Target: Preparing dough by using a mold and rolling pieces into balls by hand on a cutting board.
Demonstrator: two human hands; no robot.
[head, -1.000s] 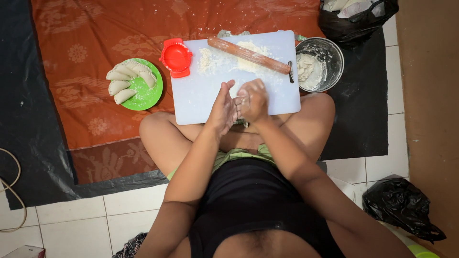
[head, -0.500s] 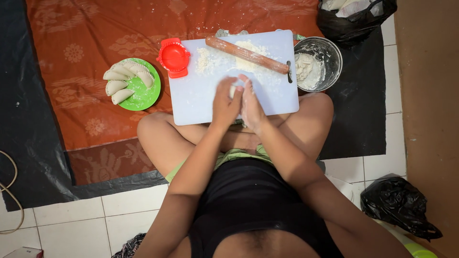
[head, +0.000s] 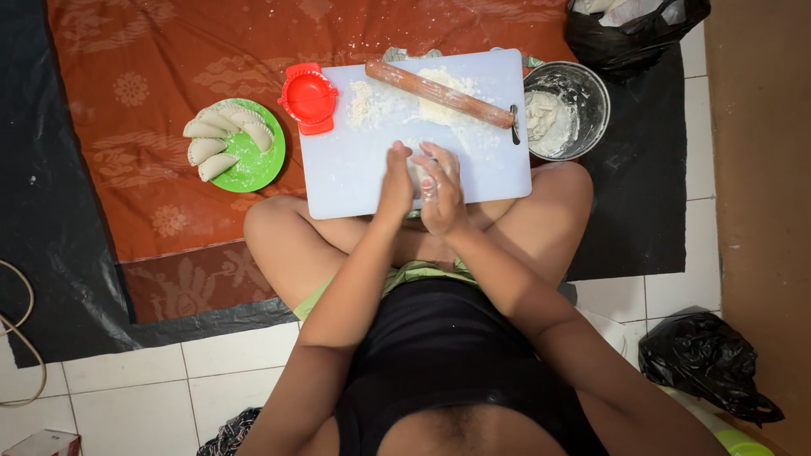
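The left hand [head: 395, 181] and the right hand [head: 441, 190] are pressed palm to palm around a small piece of dough [head: 417, 173], fingers straight and together, over the near edge of the white board [head: 346, 173]. It is not flat yet. Far on the board lies the rolling pin [head: 439, 93]; the red mould [head: 309, 97] sits left. On the green plate [head: 258, 165] several folded dumplings [head: 215, 139] are finished. The metal bowl [head: 583, 89] at right holds more dough.

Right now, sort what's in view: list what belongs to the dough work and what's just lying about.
In use: hands pressing a dough piece, white cutting board, rolling pin, red dumpling press, metal bowl, green plate of dumplings.
Lying about: black bags, cable.
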